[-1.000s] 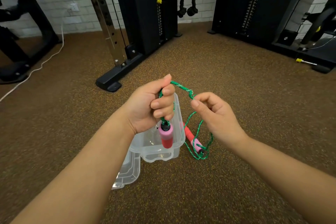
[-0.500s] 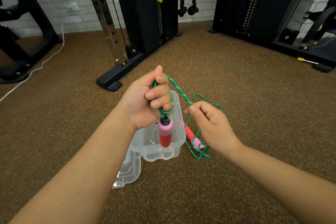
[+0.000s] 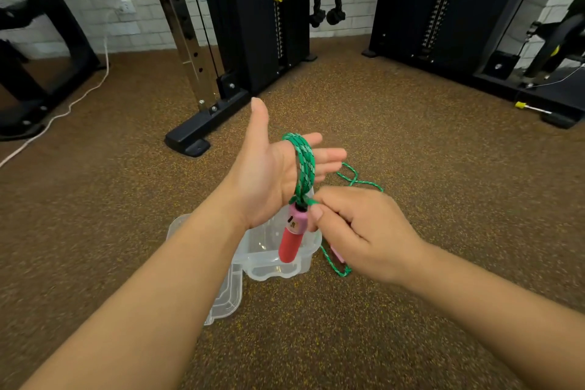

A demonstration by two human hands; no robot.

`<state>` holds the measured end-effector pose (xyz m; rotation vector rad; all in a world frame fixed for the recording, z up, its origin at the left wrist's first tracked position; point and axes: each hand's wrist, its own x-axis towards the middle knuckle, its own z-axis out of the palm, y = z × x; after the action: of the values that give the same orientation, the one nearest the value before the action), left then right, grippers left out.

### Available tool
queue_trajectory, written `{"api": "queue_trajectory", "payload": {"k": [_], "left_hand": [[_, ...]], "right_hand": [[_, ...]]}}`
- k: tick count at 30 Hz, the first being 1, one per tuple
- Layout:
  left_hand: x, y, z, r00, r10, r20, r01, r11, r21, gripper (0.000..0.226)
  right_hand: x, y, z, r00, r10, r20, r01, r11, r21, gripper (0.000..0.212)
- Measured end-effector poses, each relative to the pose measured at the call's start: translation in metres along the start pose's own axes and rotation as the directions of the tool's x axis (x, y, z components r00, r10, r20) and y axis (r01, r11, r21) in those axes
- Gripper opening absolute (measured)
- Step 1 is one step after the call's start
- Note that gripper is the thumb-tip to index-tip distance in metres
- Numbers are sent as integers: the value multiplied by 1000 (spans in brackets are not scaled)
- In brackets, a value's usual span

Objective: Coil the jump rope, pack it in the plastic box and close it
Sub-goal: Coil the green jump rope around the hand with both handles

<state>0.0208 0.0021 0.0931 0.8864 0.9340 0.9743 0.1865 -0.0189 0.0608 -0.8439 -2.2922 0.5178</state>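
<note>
My left hand (image 3: pixel 272 168) is held flat with fingers straight, and the green jump rope (image 3: pixel 304 165) is looped several times around its palm. One pink and red handle (image 3: pixel 292 234) hangs from those loops over the clear plastic box (image 3: pixel 269 258). My right hand (image 3: pixel 357 228) pinches the rope just beside that handle's top. Loose rope trails to the floor on the right (image 3: pixel 357 179), and the second handle (image 3: pixel 335 253) is mostly hidden behind my right hand. The box's clear lid (image 3: pixel 226 298) lies open on the floor at its near left.
Brown speckled gym floor (image 3: pixel 126 215) surrounds the box. A black machine foot (image 3: pixel 202 130) lies ahead left, weight stacks (image 3: pixel 443 9) stand at the back, and a white cable (image 3: pixel 63 111) runs along the left.
My left hand has uncurled from a fist to flat fingers with the rope now wrapped around the palm. My right hand has moved in toward the hanging handle, drawing rope with it.
</note>
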Motion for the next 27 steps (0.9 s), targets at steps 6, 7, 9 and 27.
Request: {"api": "queue_trajectory", "payload": {"k": [6, 7, 9, 27], "left_hand": [[-10, -1, 10, 967, -159, 198, 105, 960, 260, 118], [-10, -2, 10, 951, -185, 248, 114, 955, 275, 122], [-10, -2, 9, 908, -235, 346, 139, 950, 281, 127], [0, -1, 3, 991, 86, -105, -109, 965, -240, 31]], "right_hand": [[27, 5, -31, 995, -42, -90, 35, 997, -71, 30], [31, 7, -36, 994, -47, -102, 37, 995, -93, 29], [37, 12, -41, 994, -20, -110, 8, 994, -112, 28], [-9, 42, 43, 963, 270, 13, -265, 933, 243, 35]]}}
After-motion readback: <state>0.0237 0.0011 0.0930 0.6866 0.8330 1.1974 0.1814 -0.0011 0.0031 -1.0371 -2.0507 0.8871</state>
